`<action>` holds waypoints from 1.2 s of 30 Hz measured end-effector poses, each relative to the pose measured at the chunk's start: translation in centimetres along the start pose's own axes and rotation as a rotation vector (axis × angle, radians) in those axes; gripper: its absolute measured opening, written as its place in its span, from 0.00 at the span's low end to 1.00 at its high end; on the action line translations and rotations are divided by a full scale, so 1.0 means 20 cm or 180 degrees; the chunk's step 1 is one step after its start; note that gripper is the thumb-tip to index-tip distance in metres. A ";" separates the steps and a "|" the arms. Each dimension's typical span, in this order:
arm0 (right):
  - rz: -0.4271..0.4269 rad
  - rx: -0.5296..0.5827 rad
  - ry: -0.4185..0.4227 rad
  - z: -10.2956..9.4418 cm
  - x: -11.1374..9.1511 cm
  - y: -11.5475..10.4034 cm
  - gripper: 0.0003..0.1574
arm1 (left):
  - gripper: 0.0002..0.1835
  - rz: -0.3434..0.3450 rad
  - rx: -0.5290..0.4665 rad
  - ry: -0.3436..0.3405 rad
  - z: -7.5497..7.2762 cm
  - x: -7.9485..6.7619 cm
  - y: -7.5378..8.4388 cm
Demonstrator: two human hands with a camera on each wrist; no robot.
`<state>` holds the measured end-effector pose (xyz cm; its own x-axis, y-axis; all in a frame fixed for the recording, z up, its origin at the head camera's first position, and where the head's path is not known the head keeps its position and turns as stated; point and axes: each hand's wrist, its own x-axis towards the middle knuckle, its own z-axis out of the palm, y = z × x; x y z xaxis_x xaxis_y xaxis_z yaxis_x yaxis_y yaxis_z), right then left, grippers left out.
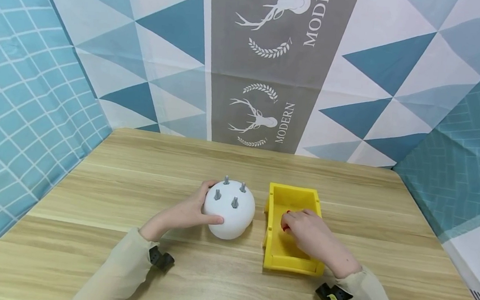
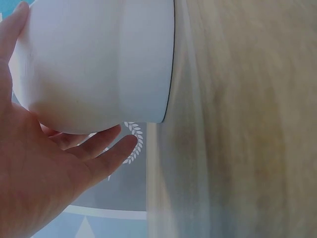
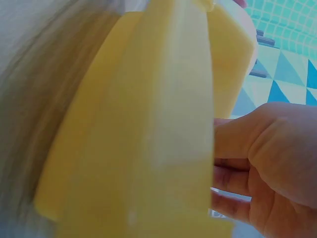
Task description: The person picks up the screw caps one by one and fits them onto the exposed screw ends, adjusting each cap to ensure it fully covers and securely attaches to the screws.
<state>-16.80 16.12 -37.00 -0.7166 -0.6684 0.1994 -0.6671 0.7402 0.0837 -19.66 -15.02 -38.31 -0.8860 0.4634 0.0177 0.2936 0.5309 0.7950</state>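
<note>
Beyond both hands I see a patterned cloth backdrop (image 1: 268,71) rising from the far edge of the wood-grain table (image 1: 134,179). In front of it, tabletop stretches wide on the outer side of each hand, giving me sideways room, and more lies between the hands and that far edge.

The yellow plastic bin (image 1: 294,264) sits under the right hand, open top facing up, its long axis running away from the person toward the backdrop. Its walls rise around the right fingers, so travel there is tighter.

The white dome-shaped body (image 1: 233,223) is just inside the left hand, between it and the bin, a narrow strip of wood separating the two. It stands upright, rounded side up, its flat base edge down at the tabletop.

My left hand (image 1: 192,211) view shows a grasp on the dome, thumb on the near side, fingers around the far side. The right hand (image 1: 310,235) reaches into the bin with fingers bent; it seems to pinch a small red piece, though the bin wall hides the fingertips from the wrist camera.

Four metal bolts (image 1: 235,202) point up from the dome's top, inward of the left hand. The red piece (image 1: 285,229) shows only in slivers beside the right fingertips, so I cannot tell its axis.
</note>
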 end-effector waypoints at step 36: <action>0.0468 0.0396 -0.0066 -0.15 0.12 -0.05 0.04 | 0.50 0.0062 -0.0002 -0.0028 0.00 0.00 -0.01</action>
<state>-17.29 14.06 -33.67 -0.8114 -0.5560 0.1803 -0.5740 0.8162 -0.0664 -19.73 -15.08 -38.46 -0.8770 0.4798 0.0279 0.3105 0.5213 0.7949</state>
